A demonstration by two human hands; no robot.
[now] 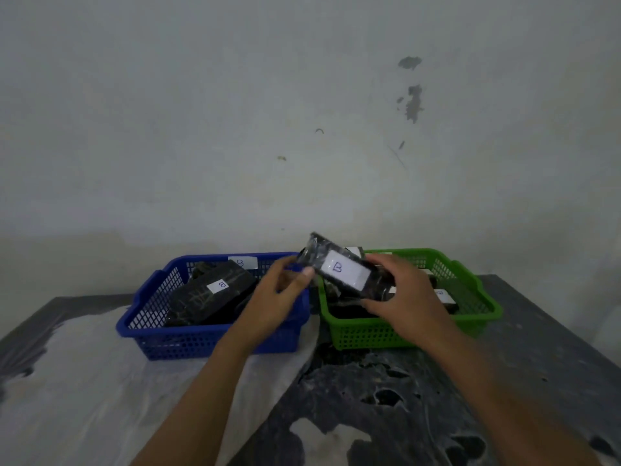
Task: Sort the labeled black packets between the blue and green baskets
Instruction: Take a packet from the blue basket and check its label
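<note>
— What is held by the hands?
— A black packet (342, 269) labelled B is pinched at one end by the left hand (274, 299) and gripped at the other by the right hand (408, 295), above the gap between the baskets.
— And what is kept in the baskets?
— A B packet (210, 292) is seen in the blue basket (188, 343), itself tagged B. More packets, partly hidden, are seen in the green basket (477, 312).
— The surroundings?
— Both baskets are set on a mottled grey desk (386, 408) against a stained wall (302, 112).
</note>
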